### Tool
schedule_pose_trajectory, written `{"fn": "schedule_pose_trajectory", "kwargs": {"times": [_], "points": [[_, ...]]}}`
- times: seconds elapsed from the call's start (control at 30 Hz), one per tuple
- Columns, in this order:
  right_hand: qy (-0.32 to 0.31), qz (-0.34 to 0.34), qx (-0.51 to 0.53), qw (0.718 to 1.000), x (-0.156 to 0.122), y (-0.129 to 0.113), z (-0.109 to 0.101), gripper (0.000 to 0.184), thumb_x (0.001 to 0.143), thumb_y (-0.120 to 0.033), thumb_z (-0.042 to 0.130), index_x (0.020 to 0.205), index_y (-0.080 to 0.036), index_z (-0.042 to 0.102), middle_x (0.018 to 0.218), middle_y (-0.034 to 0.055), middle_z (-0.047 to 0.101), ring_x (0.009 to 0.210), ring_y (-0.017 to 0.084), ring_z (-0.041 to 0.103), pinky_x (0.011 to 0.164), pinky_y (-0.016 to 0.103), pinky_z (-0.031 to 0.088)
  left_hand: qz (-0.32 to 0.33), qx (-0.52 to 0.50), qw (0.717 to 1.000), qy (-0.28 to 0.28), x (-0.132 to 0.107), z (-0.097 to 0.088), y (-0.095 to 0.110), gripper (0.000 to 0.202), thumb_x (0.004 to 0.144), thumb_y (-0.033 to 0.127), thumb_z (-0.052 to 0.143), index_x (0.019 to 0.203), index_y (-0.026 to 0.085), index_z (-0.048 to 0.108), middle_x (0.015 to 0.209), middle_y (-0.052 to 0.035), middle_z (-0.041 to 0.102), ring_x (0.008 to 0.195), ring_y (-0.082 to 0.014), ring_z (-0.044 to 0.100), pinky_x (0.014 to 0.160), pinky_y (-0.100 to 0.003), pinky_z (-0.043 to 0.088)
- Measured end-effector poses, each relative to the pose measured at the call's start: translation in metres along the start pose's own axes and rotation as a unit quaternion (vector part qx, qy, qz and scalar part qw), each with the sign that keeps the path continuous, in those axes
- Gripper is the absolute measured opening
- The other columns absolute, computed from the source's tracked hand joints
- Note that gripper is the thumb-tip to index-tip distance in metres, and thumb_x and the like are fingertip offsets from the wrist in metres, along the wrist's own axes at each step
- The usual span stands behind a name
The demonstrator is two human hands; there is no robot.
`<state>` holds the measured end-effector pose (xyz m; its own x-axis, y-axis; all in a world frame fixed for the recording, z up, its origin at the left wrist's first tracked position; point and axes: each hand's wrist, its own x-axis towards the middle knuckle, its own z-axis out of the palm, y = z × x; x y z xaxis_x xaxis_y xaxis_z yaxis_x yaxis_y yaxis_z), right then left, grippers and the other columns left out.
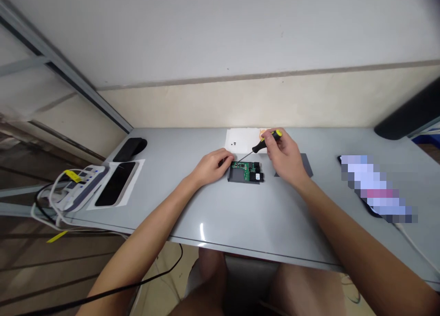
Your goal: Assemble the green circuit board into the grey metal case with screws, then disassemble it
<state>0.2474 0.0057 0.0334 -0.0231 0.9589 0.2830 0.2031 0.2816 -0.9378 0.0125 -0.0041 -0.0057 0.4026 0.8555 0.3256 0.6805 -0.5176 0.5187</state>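
Note:
My right hand (283,155) is closed round the black and yellow handle of a screwdriver (260,146). Its thin shaft slants down to the left, and the tip meets the upper left part of a green circuit board (246,167). The board sits in a shallow dark metal case (237,175) with black connectors at its right side. My left hand (213,166) rests on the table with its fingers curled against the case's left edge, steadying contact there. Behind the case lies a white sheet (237,137) bearing several small dark screws (234,144).
A dark flat plate (305,165) lies partly under my right hand. To the right is a phone (373,187) with a cable. On the left are another phone (115,184) on paper, a power strip (80,187) with cables, and a black object (129,149).

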Motion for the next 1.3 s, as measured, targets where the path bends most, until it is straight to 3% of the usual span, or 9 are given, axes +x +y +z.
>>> {"fn": "schedule_pose_trajectory", "kwargs": {"times": [0.47, 0.77, 1.03, 1.3], "points": [[-0.015, -0.035, -0.019, 0.999, -0.005, -0.003, 0.006, 0.037, 0.097, -0.062, 0.060, 0.091, -0.026, 0.060, 0.079, -0.0013, 0.061, 0.065, 0.014, 0.051, 0.060, 0.030, 0.040, 0.025, 0.002, 0.999, -0.024, 0.000, -0.003, 0.003, 0.036, 0.108, 0.037, 0.042, 0.098, 0.021, 0.073, 0.091, -0.0051, 0.072, 0.079, -0.0177, 0.066, 0.079, -0.032, 0.053], [-0.074, -0.048, -0.081, 0.993, 0.005, -0.023, 0.014, 0.024, 0.102, -0.047, 0.057, 0.090, -0.026, 0.057, 0.078, -0.0015, 0.063, 0.066, 0.015, 0.053, 0.065, 0.032, 0.040, 0.039, 0.002, 0.999, -0.026, 0.000, -0.003, 0.005, 0.037, 0.108, 0.035, 0.040, 0.094, 0.021, 0.071, 0.086, -0.0047, 0.070, 0.079, -0.0186, 0.064, 0.078, -0.032, 0.051], [-0.106, -0.086, -0.085, 0.987, 0.027, -0.028, 0.032, 0.030, 0.102, -0.041, 0.058, 0.080, -0.026, 0.044, 0.068, -0.0038, 0.048, 0.062, 0.014, 0.041, 0.059, 0.031, 0.032, 0.029, 0.002, 0.999, -0.030, 0.000, -0.005, 0.007, 0.038, 0.108, 0.035, 0.039, 0.090, 0.021, 0.069, 0.082, -0.0041, 0.068, 0.075, -0.0183, 0.062, 0.076, -0.032, 0.051], [-0.127, -0.085, -0.051, 0.987, 0.039, -0.025, 0.049, 0.035, 0.102, -0.038, 0.057, 0.078, -0.028, 0.033, 0.069, -0.0041, 0.042, 0.064, 0.015, 0.038, 0.061, 0.032, 0.032, 0.026, -0.002, 0.999, -0.029, 0.000, -0.002, 0.004, 0.035, 0.107, 0.033, 0.040, 0.092, 0.021, 0.069, 0.083, -0.0038, 0.068, 0.076, -0.0181, 0.063, 0.076, -0.032, 0.051]]}}
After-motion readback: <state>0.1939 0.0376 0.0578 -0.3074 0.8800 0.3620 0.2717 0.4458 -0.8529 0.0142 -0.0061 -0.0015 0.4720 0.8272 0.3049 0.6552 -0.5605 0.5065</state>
